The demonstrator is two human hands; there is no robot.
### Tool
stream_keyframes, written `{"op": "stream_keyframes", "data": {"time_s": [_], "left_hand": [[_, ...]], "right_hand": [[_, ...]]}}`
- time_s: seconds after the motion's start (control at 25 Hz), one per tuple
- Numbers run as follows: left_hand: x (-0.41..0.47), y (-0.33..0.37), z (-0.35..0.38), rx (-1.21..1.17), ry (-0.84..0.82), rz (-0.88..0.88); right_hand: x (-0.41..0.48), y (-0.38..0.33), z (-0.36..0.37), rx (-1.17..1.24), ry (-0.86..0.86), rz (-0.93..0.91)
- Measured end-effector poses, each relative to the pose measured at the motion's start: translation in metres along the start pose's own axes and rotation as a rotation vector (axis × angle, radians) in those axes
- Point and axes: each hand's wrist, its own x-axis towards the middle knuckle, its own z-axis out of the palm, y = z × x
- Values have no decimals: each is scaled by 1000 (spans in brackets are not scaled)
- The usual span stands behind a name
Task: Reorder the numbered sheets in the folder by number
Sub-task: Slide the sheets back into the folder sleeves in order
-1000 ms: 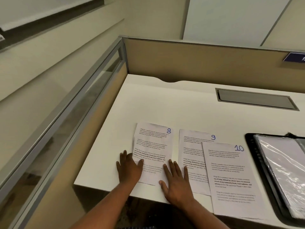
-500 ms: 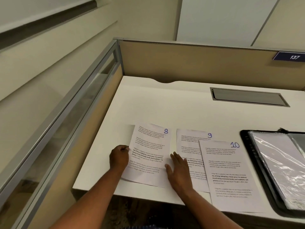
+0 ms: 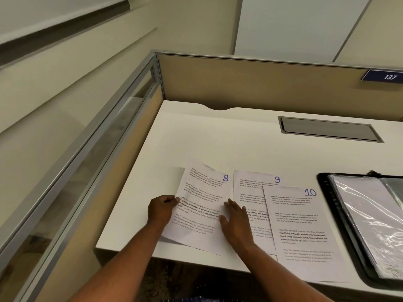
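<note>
Left hand [image 3: 162, 211]: at the left edge of sheet 8 [image 3: 202, 192], about halfway up. Fingers curled, pinching that edge of the paper. The left side of the sheet is raised off the desk [image 3: 218, 138] and throws a shadow to its left.

Right hand [image 3: 236, 225]: on the right edge of sheet 8. It lies flat with the fingers straight and a little spread, gripping nothing, palm down on the paper. It also covers part of the left margin of sheet 9 [image 3: 250, 184].

Sheet 8: printed side up, skewed clockwise, near corner close to the front edge of the desk. The far edge is slightly wavy.

Sheet 9: just right of sheet 8, flat and square to the desk.

Sheet 10 [image 3: 301, 227]: further right of sheet 8, overlapping the right side of sheet 9 and set nearer the desk's front edge.

Folder [image 3: 327, 205]: well right of sheet 8, beyond sheet 10. Black, open, with a glossy clear sleeve on top.

Beyond sheet 8, to the far right: a grey hatch [image 3: 329, 128] set into the desk. Behind that stands a tan partition [image 3: 261, 83] with a blue plate [image 3: 386, 76] reading 137.
</note>
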Motion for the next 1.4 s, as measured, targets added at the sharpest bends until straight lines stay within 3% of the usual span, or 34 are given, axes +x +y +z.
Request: {"op": "stream_keyframes", "data": {"time_s": [0.16,0.36,0.6,1.0,1.4], "left_hand": [[-2,11,-9,-168,-50,-31],[-2,21,-16,-199,-112,-3],[-3,31,-16,-136,-31,24],[-31,62,41,288,55,181],[-88,91,126,347,-76,323]], "right_hand": [[9,-8,-6,349,141,173],[27,-16,-14,742,172,371],[33,-15,-25,731,342,383],[16,-11,-47,547,479,168],[-22,37,-98,510,704,231]]}}
